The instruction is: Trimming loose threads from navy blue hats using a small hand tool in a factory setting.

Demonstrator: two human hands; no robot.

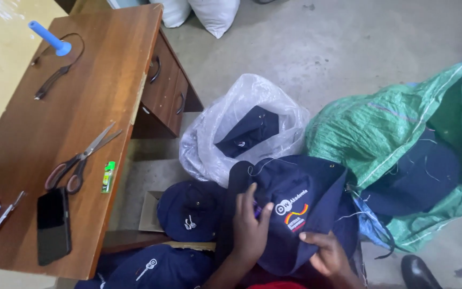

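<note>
Both hands grip navy cap [295,208] on lap | left hand [249,225] fingers pinching crown fabric | right hand [324,254] pressing front panel | judgement: keep cloth taut; scissors [78,160] lie on desk [81,107]

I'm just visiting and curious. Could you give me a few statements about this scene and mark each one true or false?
1. Both hands, left hand and right hand, hold a navy cap. True.
2. The scissors lie on the floor. False: they lie on the wooden desk.
3. A clear plastic bag holds a navy cap. True.
4. The big sack on the right is red. False: it is green.
5. A black phone lies on the desk. True.
</note>
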